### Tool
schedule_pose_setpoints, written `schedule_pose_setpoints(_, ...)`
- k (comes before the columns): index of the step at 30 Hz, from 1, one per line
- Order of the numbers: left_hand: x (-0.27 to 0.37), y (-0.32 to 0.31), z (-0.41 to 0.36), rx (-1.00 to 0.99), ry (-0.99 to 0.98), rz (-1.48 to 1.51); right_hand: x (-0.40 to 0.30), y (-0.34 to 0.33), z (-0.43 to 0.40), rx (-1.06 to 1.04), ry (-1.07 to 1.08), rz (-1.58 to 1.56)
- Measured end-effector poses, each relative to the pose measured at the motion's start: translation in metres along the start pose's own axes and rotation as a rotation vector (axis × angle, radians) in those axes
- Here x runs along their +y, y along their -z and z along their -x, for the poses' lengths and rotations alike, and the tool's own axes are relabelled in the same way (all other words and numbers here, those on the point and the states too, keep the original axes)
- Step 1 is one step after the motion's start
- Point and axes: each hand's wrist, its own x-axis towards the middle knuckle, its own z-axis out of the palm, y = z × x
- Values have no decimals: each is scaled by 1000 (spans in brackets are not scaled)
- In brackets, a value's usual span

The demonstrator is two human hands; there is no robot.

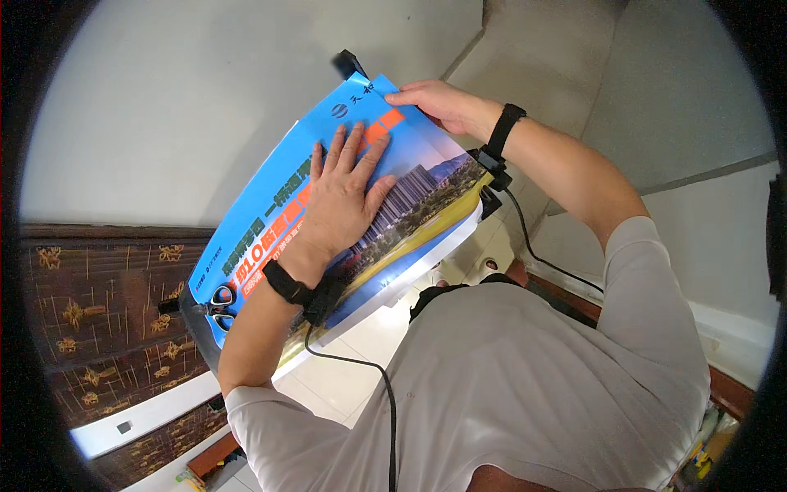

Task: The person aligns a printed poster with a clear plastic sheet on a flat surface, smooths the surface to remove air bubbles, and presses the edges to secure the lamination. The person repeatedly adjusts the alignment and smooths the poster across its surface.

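A glossy printed poster point(424, 203) with a blue sky, high-rise buildings and large writing lies over a narrow support with black corner pieces. My left hand point(347, 190) rests palm down on its middle, fingers spread. At the far right corner, my right hand point(439, 104) pinches the poster's edge, thumb on top and the other fingers mostly hidden. A pair of scissors point(222, 304) lies on the poster's left end, its dark, pale-rimmed handles showing; the blades are hard to make out. The poster's white lower margin hangs over the near side.
Black bands with small devices circle both wrists, and cables point(388, 393) trail from them. A dark, gold-patterned panel point(117, 307) stands at left. A grey wall point(154, 123) rises beyond the poster. Pale floor tiles point(344, 375) show below, with my feet near the poster's edge.
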Motion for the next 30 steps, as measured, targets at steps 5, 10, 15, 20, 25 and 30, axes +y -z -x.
schedule_pose_setpoints(5,2,3,-1,1,1,22,-3,1,-5,3,-34,53)
schedule_pose_setpoints(10,8,7,-1,-41,10,30,-2,1,-14,19,10,53)
schedule_pose_setpoints(15,10,3,-1,20,2,54,1,5,-19,-37,38,22)
schedule_pose_setpoints(20,10,4,-1,-2,-6,27,-5,2,-10,-58,-10,18)
schedule_pose_setpoints(25,6,4,-8,15,-2,57,-2,10,-18,-34,-12,23)
schedule_pose_setpoints(30,-13,-7,-22,38,128,5,6,8,-24,-159,56,-91)
